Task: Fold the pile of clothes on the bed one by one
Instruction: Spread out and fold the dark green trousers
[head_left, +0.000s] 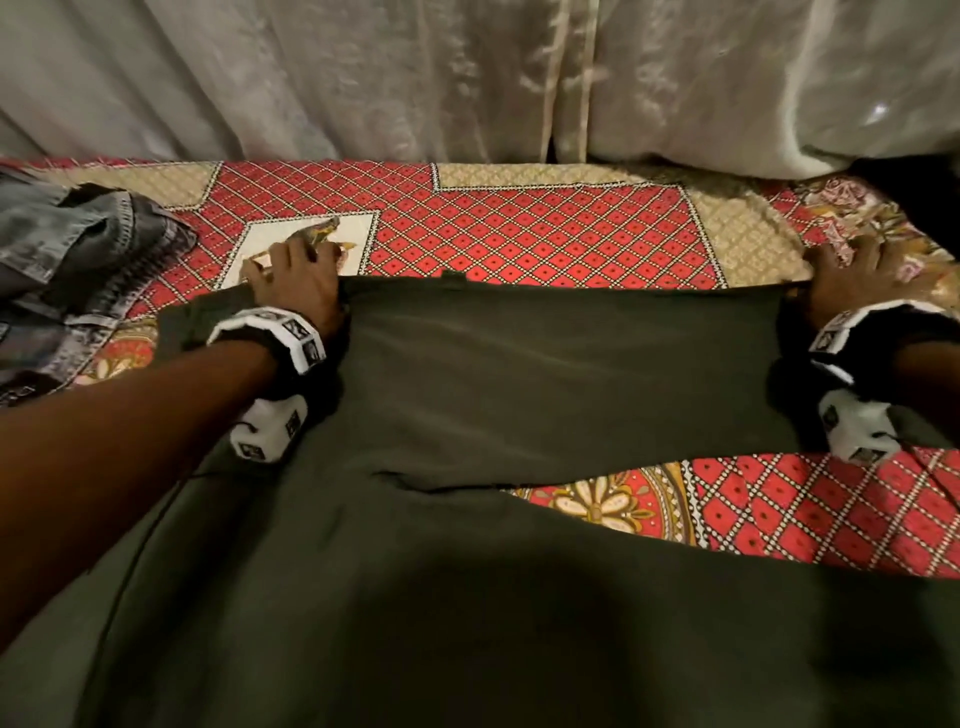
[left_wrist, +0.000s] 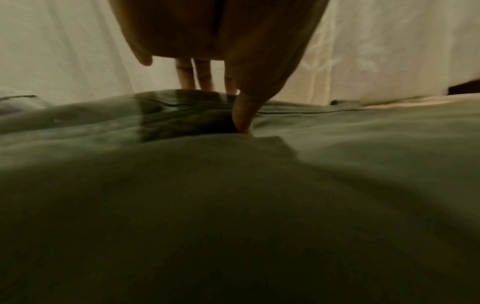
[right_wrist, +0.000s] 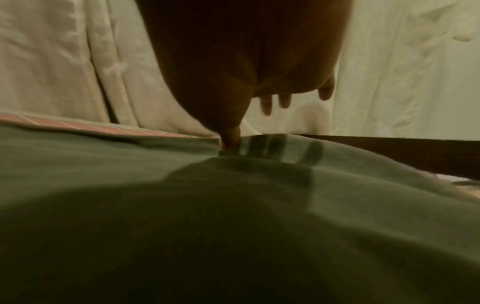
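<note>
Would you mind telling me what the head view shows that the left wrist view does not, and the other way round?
Only the head view shows the right hand at the far right corner of the dark green garment, the grey jeans heaped at the left, and the red patterned bedspread.

Only the left wrist view shows the underside of the left hand, its thumb pressing down into the cloth with the fingers straight beyond the edge.

Both show the left hand, the green garment and the pale curtain behind the bed.
</note>
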